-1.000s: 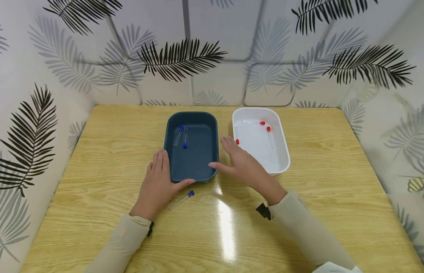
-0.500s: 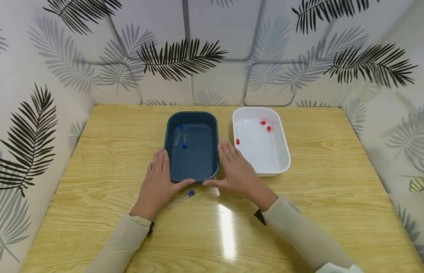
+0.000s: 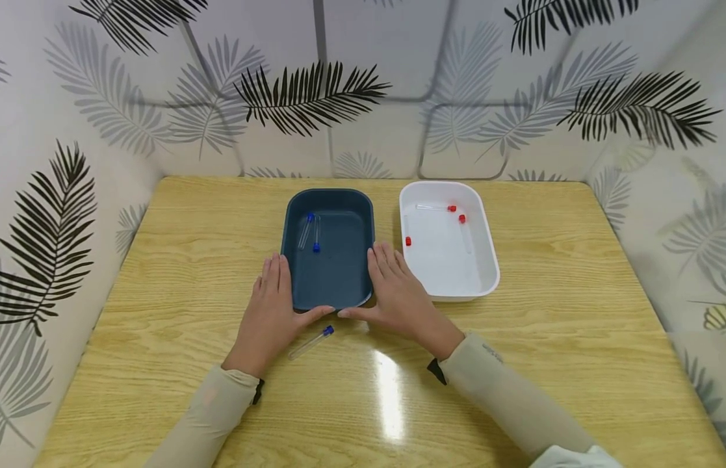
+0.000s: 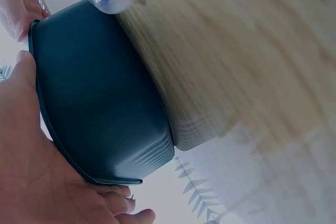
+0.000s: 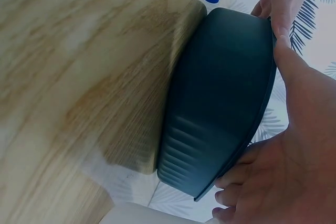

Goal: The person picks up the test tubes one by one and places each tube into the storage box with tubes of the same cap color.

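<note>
A dark teal plastic tray (image 3: 333, 279) rests on the table with two blue-capped clear tubes (image 3: 316, 247) in its far left part. My left hand (image 3: 270, 304) lies along its left side, fingers straight and thumb on the near edge. Mirroring it, my right hand (image 3: 402, 296) lies along the right side, its thumb reaching the near edge too. The thumbtips almost meet there. In the left wrist view, the tray's outer wall (image 4: 100, 87) shows between thumb and fingers. Another blue-capped tube (image 3: 312, 342) lies on the table just before the tray.
To the right stands a white tray (image 3: 450, 270) holding several clear tubes, with red caps (image 3: 462, 219) showing. My right hand sits in the gap between the two trays. A leaf-patterned sheet (image 3: 363, 130) rises behind the wooden table (image 3: 193, 227).
My right hand has come left and down against the teal tray's right side, its thumb moving from over the rim to the near edge. My left hand has stayed put.
</note>
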Tool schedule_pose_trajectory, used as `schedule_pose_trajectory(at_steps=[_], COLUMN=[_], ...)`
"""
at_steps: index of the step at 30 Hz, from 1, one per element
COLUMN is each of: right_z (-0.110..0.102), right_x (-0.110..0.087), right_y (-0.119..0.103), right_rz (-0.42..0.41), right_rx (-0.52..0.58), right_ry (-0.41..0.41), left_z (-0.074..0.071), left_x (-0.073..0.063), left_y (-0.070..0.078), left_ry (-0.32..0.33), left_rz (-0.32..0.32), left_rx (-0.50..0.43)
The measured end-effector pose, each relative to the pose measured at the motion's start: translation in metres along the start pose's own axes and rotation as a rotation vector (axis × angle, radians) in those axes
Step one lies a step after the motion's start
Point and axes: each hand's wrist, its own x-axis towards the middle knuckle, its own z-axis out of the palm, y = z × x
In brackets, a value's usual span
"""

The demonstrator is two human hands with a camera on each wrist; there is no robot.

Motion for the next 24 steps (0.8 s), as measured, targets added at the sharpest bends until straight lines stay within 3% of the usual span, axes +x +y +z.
schedule_pose_trajectory(at_steps=[20, 24], right_z=[0.0029, 0.0049], right_x=[0.0, 0.0004], right_y=[-0.0023, -0.0015], right_rz=[0.0, 0.0], right_rx=[-0.003, -0.006], right_ry=[0.03, 0.026], left_z=[-0.0017, -0.0085], left_x=[0.0006, 0.0012], left_y=[-0.0009, -0.0042], left_ry=[-0.031, -0.074], left_rz=[0.003, 0.023], left_rx=[-0.002, -0.008])
